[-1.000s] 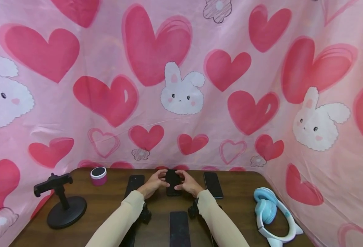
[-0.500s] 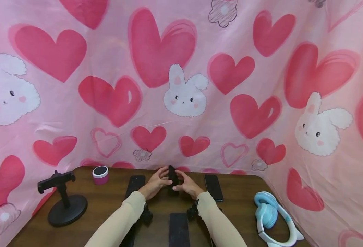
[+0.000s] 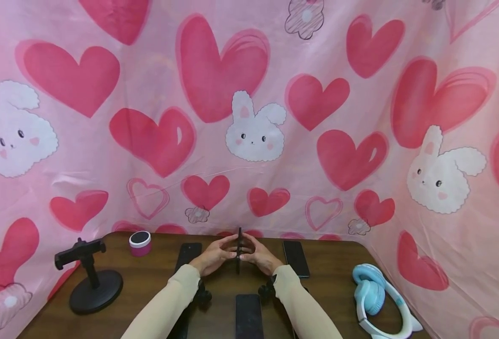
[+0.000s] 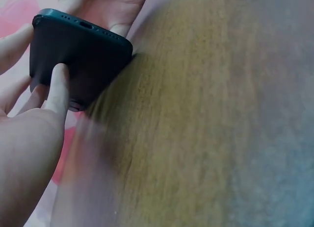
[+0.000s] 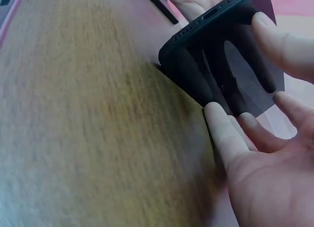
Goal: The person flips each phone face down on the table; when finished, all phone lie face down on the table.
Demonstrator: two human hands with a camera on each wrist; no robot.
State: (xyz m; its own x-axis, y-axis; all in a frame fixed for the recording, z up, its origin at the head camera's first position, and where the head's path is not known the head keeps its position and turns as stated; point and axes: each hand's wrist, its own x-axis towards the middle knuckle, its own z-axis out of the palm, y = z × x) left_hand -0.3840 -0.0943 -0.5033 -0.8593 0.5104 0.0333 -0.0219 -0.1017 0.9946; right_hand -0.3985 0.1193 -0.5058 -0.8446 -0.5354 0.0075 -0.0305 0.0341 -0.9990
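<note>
A dark smartphone (image 3: 239, 252) stands on its long edge, upright between my two hands, near the back of the table. My left hand (image 3: 212, 256) holds it from the left, with fingertips on the dark back (image 4: 78, 55) in the left wrist view. From the other side my right hand (image 3: 262, 256) presses thumb and fingertips to the glossy screen (image 5: 216, 60), which reflects them in the right wrist view. The charging-port end faces me. The phone's lower edge is close to the wood; whether it touches is hard to tell.
Other phones lie around: behind the left hand (image 3: 188, 254), right of the right hand (image 3: 296, 259) and in front (image 3: 249, 316). A phone stand (image 3: 92, 287) and pink jar (image 3: 140, 243) occupy the left, blue-white headphones (image 3: 372, 296) the right. A heart-patterned cloth (image 3: 215, 155) hangs behind.
The phone lay flat-on between the hands a second ago; it has been turned about its long axis and now shows only its thin edge. Both hands have stayed in nearly the same place.
</note>
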